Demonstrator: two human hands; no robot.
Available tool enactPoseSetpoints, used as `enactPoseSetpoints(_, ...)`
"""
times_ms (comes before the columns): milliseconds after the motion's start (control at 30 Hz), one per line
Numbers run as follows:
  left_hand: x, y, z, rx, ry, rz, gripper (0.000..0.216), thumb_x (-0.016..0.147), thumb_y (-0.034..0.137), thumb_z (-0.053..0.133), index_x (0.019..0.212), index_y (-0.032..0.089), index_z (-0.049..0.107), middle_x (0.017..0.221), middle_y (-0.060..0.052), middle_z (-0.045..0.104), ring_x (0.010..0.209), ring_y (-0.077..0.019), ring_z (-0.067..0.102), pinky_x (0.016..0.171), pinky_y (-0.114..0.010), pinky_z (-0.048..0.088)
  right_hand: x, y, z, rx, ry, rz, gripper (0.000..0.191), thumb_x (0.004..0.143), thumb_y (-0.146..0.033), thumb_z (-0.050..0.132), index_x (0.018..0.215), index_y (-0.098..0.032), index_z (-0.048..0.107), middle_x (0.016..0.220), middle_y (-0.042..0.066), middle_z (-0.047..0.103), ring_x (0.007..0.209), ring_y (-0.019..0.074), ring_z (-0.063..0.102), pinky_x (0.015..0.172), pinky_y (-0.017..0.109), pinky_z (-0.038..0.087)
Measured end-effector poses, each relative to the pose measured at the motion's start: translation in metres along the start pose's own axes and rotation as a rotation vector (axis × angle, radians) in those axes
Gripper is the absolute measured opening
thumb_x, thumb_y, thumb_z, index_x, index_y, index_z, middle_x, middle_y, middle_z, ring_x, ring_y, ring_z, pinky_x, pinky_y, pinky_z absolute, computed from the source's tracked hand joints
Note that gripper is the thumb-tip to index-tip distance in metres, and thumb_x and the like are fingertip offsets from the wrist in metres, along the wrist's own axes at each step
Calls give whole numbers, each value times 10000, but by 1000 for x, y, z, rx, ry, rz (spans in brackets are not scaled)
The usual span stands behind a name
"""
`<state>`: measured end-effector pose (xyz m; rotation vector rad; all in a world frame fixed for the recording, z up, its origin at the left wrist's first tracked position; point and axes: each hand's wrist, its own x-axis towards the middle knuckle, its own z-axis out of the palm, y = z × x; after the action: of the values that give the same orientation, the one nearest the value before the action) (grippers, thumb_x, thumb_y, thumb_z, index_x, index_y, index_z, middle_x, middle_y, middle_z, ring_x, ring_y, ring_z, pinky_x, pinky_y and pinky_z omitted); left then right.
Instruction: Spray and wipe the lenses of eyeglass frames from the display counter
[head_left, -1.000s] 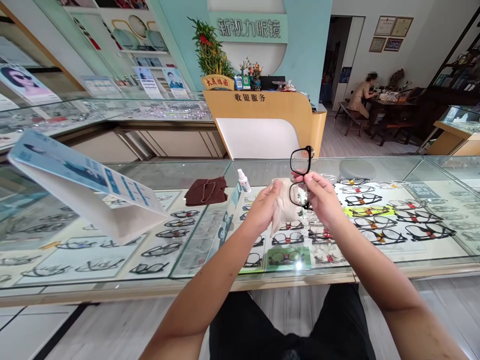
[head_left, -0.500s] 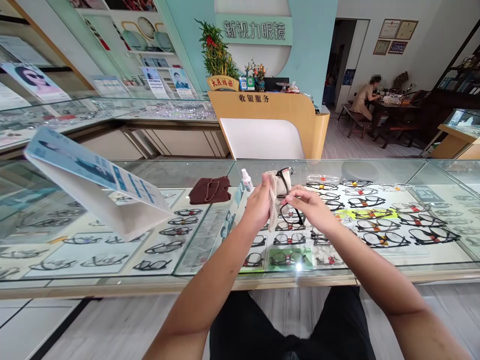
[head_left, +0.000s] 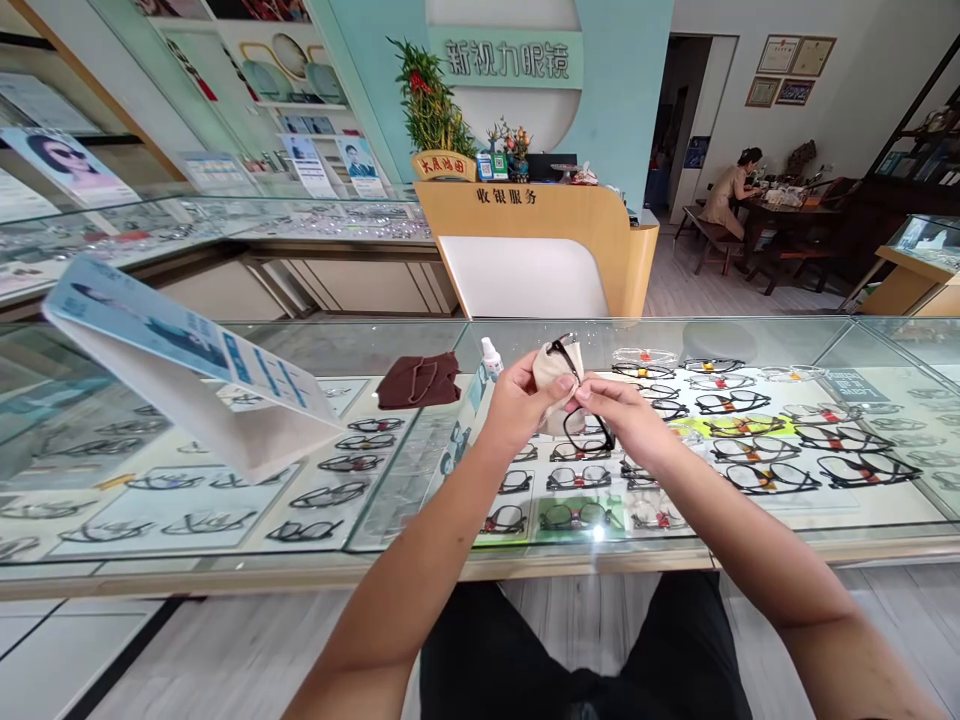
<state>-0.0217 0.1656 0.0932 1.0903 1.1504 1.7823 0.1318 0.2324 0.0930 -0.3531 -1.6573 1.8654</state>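
Above the glass counter, my left hand (head_left: 525, 400) is closed on a cream cloth (head_left: 550, 370), its thumb pressing the fabric against a pair of black-framed eyeglasses (head_left: 589, 434). Fingers of my right hand (head_left: 616, 408) pinch the same eyeglasses near the middle of the frame. One lens hangs below my fingertips; the other is mostly hidden by cloth and fingers. Just behind my left hand stands a white spray bottle (head_left: 491, 356). Further left, a brown folded pouch (head_left: 418, 381) lies on the glass.
Rows of eyeglasses (head_left: 733, 403) lie inside the glass display case (head_left: 375, 530). A tent-shaped card (head_left: 202, 350) stands on the left of the counter. Beyond are a wooden cashier desk (head_left: 525, 212) and a seated person (head_left: 731, 198) at a table.
My left thumb has come down over the cloth onto the eyeglasses, and the cloth now wraps round the upper part of the frame. My right hand has shifted slightly.
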Motion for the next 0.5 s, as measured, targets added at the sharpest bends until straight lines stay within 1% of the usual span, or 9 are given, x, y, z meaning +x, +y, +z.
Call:
enactPoseSetpoints(133, -3, -7, 4, 74, 185, 136, 639, 677, 765, 880, 711, 173, 643, 572, 48, 542, 515, -69, 429, 507, -211, 375, -4, 1, 8, -93, -66, -13, 481, 836, -705, 779, 764, -229, 781, 891, 16, 586, 918, 198, 548, 902, 346, 399)
enactPoseSetpoints(200, -3, -7, 2, 79, 219, 155, 665, 702, 808, 833, 682, 177, 624, 560, 48, 514, 513, -72, 407, 500, -216, 357, -5, -2, 8, -116, -73, -26, 475, 853, -700, 765, 772, -233, 781, 896, 17, 581, 927, 202, 553, 912, 348, 399)
enactPoseSetpoints(267, -1, -5, -3, 67, 173, 126, 668, 727, 816, 809, 668, 181, 610, 564, 41, 511, 513, -80, 410, 493, -224, 349, -5, -5, 5, -125, -51, -47, 453, 865, -678, 764, 770, -236, 779, 887, 14, 571, 913, 198, 548, 898, 345, 402)
enactPoseSetpoints(333, 2, -1, -9, 42, 63, 60, 643, 720, 790, 835, 697, 181, 629, 587, 33, 537, 524, -91, 444, 494, -227, 362, -4, -8, 1, -112, -18, -63, 434, 864, -658, 776, 762, -236, 777, 867, 8, 556, 880, 189, 536, 874, 338, 407)
enactPoseSetpoints(433, 4, 5, -13, 3, -97, -19, 590, 653, 659, 951, 898, 176, 719, 695, 19, 638, 598, -111, 552, 565, -233, 458, -3, -9, -2, -49, 12, -40, 427, 843, -645, 801, 749, -230, 766, 842, 2, 559, 806, 170, 512, 800, 324, 404)
enactPoseSetpoints(500, 3, 6, -12, -8, -130, -24, 639, 609, 564, 1005, 1041, 180, 732, 738, 21, 673, 621, -121, 593, 605, -246, 503, -4, -7, 0, -14, 25, -5, 438, 823, -652, 815, 745, -225, 757, 822, 0, 577, 773, 162, 495, 760, 316, 391)
